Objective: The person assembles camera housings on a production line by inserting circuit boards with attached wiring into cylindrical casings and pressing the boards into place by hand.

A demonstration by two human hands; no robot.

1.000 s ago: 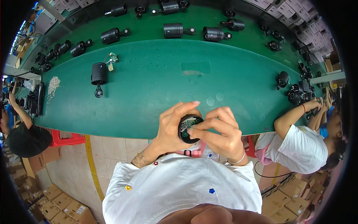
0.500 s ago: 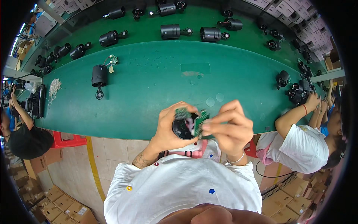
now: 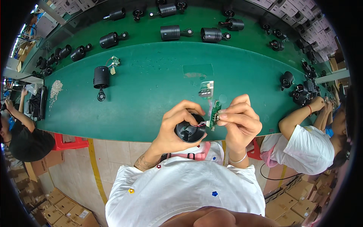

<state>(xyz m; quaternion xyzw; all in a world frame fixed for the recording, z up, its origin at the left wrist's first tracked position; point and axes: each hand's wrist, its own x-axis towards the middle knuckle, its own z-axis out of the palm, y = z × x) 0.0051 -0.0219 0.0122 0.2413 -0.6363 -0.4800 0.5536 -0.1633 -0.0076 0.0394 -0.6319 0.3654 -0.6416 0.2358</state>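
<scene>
Above the near edge of the green table (image 3: pixel 143 98), the person's left hand (image 3: pixel 169 123) curls wide around a black cylindrical housing (image 3: pixel 189 135), its mouth turned up toward the person, presumably so the inside can be seen. Beside that mouth, the right hand (image 3: pixel 242 121) closes thumb and fingertips on a green circuit board (image 3: pixel 214 113), a narrow pinch that likely leaves most of the board uncovered. Thin wires (image 3: pixel 201 123) run between housing and board, which probably explains why the two are held so near; a blurred plate-like piece (image 3: pixel 206 90) shows just beyond the board.
</scene>
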